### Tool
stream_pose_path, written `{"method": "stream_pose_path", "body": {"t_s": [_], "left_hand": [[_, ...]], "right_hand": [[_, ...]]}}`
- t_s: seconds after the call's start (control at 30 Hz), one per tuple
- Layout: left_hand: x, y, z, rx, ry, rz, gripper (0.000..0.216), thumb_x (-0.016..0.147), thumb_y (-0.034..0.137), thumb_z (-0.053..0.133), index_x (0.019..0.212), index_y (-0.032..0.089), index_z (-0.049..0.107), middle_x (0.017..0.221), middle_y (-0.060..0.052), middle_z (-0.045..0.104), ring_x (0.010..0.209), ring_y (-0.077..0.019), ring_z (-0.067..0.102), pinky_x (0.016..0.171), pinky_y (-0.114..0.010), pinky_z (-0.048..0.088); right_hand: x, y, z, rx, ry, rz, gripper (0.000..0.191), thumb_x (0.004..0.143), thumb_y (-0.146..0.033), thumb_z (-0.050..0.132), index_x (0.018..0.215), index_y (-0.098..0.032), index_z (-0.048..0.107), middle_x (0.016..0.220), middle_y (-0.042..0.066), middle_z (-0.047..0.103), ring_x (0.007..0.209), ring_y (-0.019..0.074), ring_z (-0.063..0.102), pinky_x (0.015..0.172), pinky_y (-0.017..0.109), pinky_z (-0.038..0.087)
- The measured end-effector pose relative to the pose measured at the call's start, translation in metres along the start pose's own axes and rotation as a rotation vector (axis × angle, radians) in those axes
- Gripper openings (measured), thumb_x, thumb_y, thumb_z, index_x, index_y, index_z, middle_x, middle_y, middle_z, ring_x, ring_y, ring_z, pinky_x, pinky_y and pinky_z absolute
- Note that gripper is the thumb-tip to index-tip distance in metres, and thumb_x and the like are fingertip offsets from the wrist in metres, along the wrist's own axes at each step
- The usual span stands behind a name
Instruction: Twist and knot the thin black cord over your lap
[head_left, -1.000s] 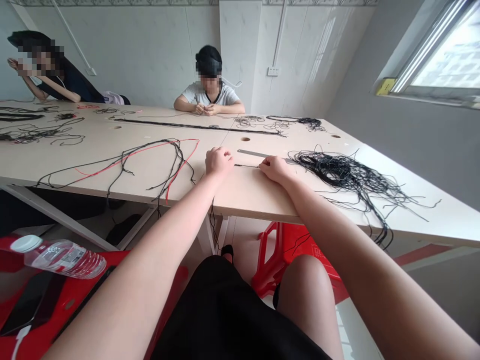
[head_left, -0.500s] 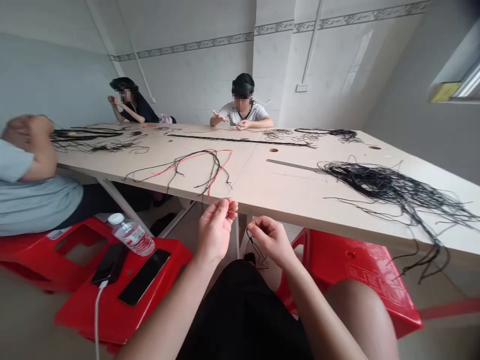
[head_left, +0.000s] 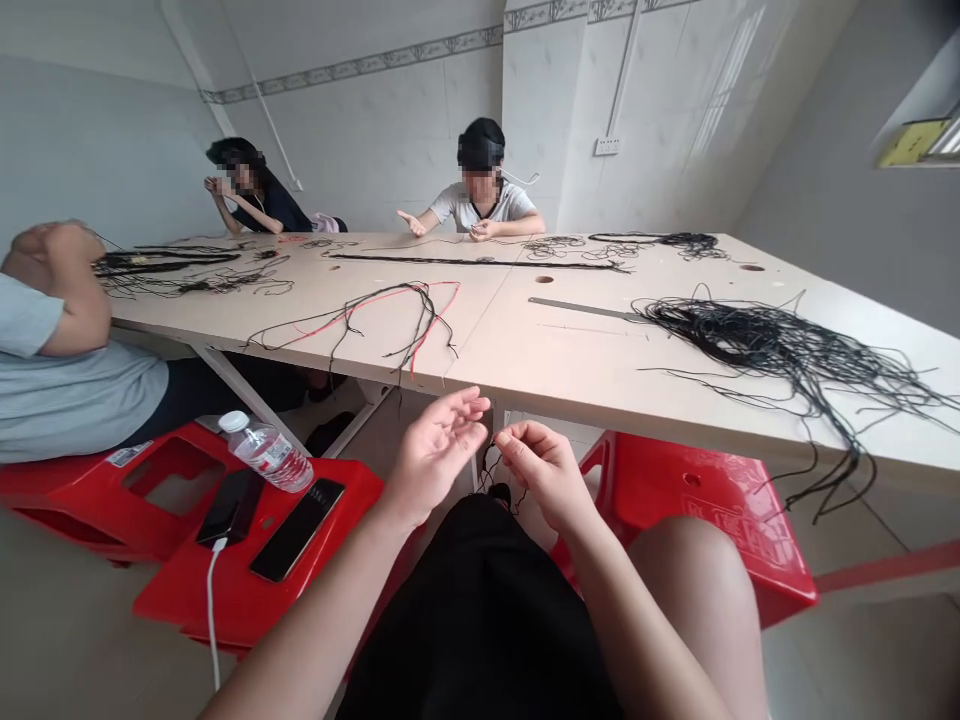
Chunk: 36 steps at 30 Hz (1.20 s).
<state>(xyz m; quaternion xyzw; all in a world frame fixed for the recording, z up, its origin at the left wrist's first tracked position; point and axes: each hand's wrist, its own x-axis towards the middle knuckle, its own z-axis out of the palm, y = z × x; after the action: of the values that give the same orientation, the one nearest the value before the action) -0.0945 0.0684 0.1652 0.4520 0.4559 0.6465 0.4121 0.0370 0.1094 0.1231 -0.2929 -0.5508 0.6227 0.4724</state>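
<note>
My right hand (head_left: 541, 470) pinches a thin black cord (head_left: 489, 458) between thumb and fingertips, and its loose ends dangle below over my lap. Close beside it, my left hand (head_left: 444, 448) has its palm turned up and its fingers loosely apart, with nothing visible in it. Both hands are just in front of the table's near edge. Beyond them, a few black and red cords (head_left: 420, 310) lie in loose curves on the table (head_left: 495, 350), some ends hanging over its edge.
A large tangle of black cords (head_left: 765, 350) and a metal ruler (head_left: 577, 308) lie to the right. Red stools (head_left: 697, 540) flank me; the left one bears a water bottle (head_left: 270, 455), a phone (head_left: 298, 530) and a power bank (head_left: 229, 508). Several people sit around the table.
My left hand's fingers have opened from a pinch, and that hand has moved slightly right toward my right hand. My right hand keeps the cord. The view has tilted a little downward.
</note>
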Motion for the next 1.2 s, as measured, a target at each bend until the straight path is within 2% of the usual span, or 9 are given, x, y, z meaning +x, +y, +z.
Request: {"method": "stream_pose_path", "body": {"t_s": [0.1,0.23,0.33,0.5,0.63,0.83,0.97,1.1,1.2], "left_hand": [[-0.003,-0.008,0.002,0.159,-0.145,-0.109,0.031,0.066,0.026,0.074,0.097,0.024,0.071,0.093,-0.008,0.071,0.087,-0.0200,0.065,0.077,-0.028,0.052],[-0.004,-0.010,0.001,0.293,-0.107,-0.073,0.011,0.068,0.028,0.071,0.077,0.022,0.074,0.072,-0.006,0.071,0.068,-0.0181,0.064,0.065,-0.027,0.052],[-0.007,-0.004,0.001,0.300,-0.091,-0.061,0.015,0.066,0.023,0.073,0.081,0.023,0.075,0.077,-0.007,0.071,0.069,-0.0185,0.064,0.064,-0.027,0.052],[-0.014,0.004,0.007,0.224,-0.143,-0.075,0.027,0.065,0.017,0.072,0.090,0.026,0.073,0.082,-0.006,0.070,0.072,-0.0195,0.065,0.065,-0.029,0.055],[-0.015,0.004,0.009,0.402,-0.143,0.047,0.019,0.070,0.018,0.066,0.086,0.026,0.074,0.084,-0.006,0.069,0.077,-0.0209,0.064,0.066,-0.029,0.053],[-0.012,-0.001,0.007,0.699,-0.129,0.310,0.025,0.070,0.014,0.060,0.082,0.032,0.073,0.078,-0.005,0.065,0.062,-0.0178,0.059,0.054,-0.029,0.047],[-0.012,-0.007,0.005,0.783,-0.093,0.353,0.023,0.065,0.009,0.058,0.068,0.029,0.069,0.064,-0.002,0.061,0.054,-0.0164,0.056,0.048,-0.027,0.044],[-0.013,-0.007,0.003,0.798,-0.076,0.341,0.019,0.061,0.007,0.056,0.057,0.024,0.062,0.056,0.000,0.056,0.046,-0.0124,0.050,0.042,-0.024,0.039],[-0.016,-0.003,0.003,0.823,-0.079,0.362,0.016,0.060,0.006,0.054,0.055,0.021,0.058,0.055,0.001,0.054,0.048,-0.0111,0.048,0.044,-0.023,0.038]], "right_hand": [[-0.004,-0.012,-0.004,0.045,-0.027,-0.037,0.027,0.075,-0.043,0.063,0.070,-0.017,0.056,0.057,-0.005,0.046,0.047,0.0055,0.033,0.043,0.019,0.026],[-0.011,-0.025,-0.012,0.023,-0.037,0.024,0.025,0.077,-0.043,0.060,0.081,-0.018,0.060,0.062,-0.003,0.052,0.047,0.0060,0.037,0.043,0.020,0.031],[-0.015,-0.029,-0.017,-0.086,-0.031,0.011,0.024,0.075,-0.040,0.061,0.088,-0.020,0.061,0.069,-0.001,0.057,0.053,0.0081,0.044,0.046,0.020,0.035],[-0.017,-0.029,-0.020,-0.212,-0.076,-0.051,0.018,0.077,-0.037,0.059,0.077,-0.019,0.061,0.072,0.001,0.059,0.063,0.0121,0.051,0.055,0.023,0.041],[-0.019,-0.029,-0.019,-0.304,-0.072,-0.094,0.016,0.081,-0.034,0.055,0.078,-0.019,0.059,0.068,0.000,0.057,0.062,0.0122,0.051,0.056,0.024,0.041],[-0.025,-0.028,-0.013,-0.624,-0.041,-0.208,0.011,0.084,-0.028,0.049,0.080,-0.023,0.057,0.066,-0.001,0.059,0.058,0.0127,0.051,0.053,0.023,0.039],[-0.026,-0.022,-0.008,-0.788,-0.062,-0.315,0.011,0.086,-0.026,0.047,0.080,-0.022,0.056,0.066,0.001,0.061,0.057,0.0137,0.053,0.053,0.024,0.038],[-0.027,-0.015,-0.003,-0.780,-0.058,-0.414,0.009,0.085,-0.023,0.048,0.078,-0.022,0.054,0.063,0.000,0.060,0.054,0.0120,0.054,0.051,0.022,0.038],[-0.030,-0.013,0.000,-0.745,-0.020,-0.485,0.008,0.084,-0.020,0.050,0.077,-0.022,0.053,0.060,-0.002,0.058,0.049,0.0098,0.050,0.048,0.020,0.037]]}}
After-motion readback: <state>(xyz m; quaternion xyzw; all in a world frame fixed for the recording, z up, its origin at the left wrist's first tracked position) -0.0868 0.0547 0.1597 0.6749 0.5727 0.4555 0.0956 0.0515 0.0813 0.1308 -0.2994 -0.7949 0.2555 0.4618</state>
